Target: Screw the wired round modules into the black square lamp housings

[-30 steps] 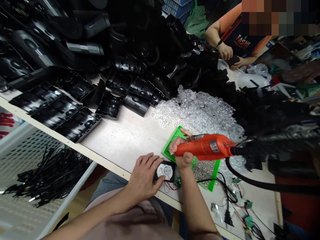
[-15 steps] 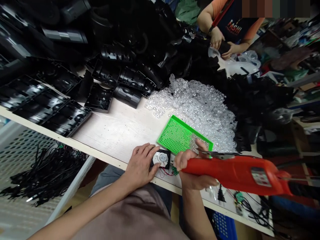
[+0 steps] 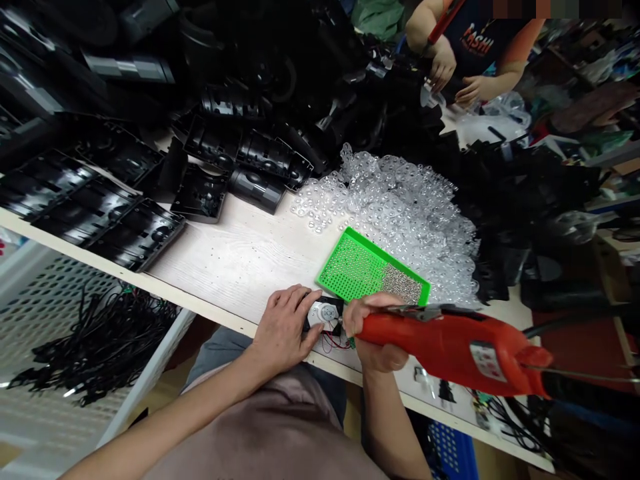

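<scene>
The handheld powered screwdriver [image 3: 440, 347] is bright red-orange with a pale rectangular label [image 3: 487, 361], while the small flat workpiece [image 3: 327, 313] pairs a white-and-silver face with black edges and thin red wires [image 3: 334, 342]. A vivid green plastic tray [image 3: 388, 257] is patterned with round holes, its small metal screws [image 3: 400, 285] silver-grey. The wooden-looking tabletop [image 3: 230, 253] is whitish with faint grey grain, the plastic half-shells [image 3: 140, 237] glossy black.

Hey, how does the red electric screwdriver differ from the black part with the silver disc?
Color: the electric screwdriver is mostly red; the black part has a pale middle and silver disc.
Size: the screwdriver is long and bulky; the part is small and flat.
Pose: the screwdriver is gripped in the right hand; the part lies on the table, touched by the left hand.
Shared: both are in contact with hands.
</scene>
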`<state>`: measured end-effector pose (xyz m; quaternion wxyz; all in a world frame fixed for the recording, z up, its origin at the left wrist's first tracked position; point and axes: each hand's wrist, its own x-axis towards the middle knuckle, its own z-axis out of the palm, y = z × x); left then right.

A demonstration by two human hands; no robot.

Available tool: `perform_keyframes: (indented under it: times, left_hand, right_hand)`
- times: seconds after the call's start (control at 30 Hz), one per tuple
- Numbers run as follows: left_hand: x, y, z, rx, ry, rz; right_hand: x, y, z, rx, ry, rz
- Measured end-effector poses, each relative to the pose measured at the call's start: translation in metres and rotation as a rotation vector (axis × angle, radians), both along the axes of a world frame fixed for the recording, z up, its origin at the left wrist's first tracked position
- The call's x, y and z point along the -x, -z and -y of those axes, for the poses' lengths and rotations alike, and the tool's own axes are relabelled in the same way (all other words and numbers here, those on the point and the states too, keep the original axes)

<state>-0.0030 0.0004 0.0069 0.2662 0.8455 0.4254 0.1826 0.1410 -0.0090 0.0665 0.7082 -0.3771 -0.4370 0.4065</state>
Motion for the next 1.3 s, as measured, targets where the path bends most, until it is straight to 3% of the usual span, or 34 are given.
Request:
perform_keyframes:
  times: [0.33,0.57,0.63,0.73,0.83,0.93,1.0,1.13,1.2,1.3]
  left_hand:
    - [-0.002,0.002,0.002,0.002,-0.011,-0.054]
    - [0.002,-0.003,0.001,0.027,0.003,-0.006]
    - [0.007,-0.002,-0.003,0.055,0.033,0.052]
    - [0.015,0.003,-0.009,0.089,0.094,0.121]
    - [0.019,0.007,-0.016,0.068,0.131,0.122]
    - [0.02,0.011,-0.023,0.014,0.154,0.13]
    - [0.021,0.015,-0.028,-0.017,0.156,0.124]
    - [0.022,0.02,-0.032,-0.038,0.164,0.078]
    - [0.019,0.017,-0.026,-0.062,0.148,0.086]
    - [0.006,0.002,-0.01,-0.074,0.138,0.212]
  right_hand:
    - [-0.003,0.002,-0.001,0.025,-0.12,0.006]
    - [-0.014,-0.005,0.001,0.063,-0.082,0.049]
    - [-0.027,-0.006,0.007,0.124,0.006,0.206]
    - [-0.033,0.003,0.021,0.321,0.194,0.701]
    - [-0.013,0.019,0.032,0.509,0.151,1.167]
    - [0.004,0.03,0.031,0.565,0.152,1.367]
    - [0.0,0.03,0.026,0.55,0.148,1.31]
    - [-0.021,0.02,0.028,0.511,0.355,0.919]
    - [-0.019,0.014,0.035,0.344,0.434,0.834]
    - [-0.01,0.003,0.05,0.021,0.494,0.874]
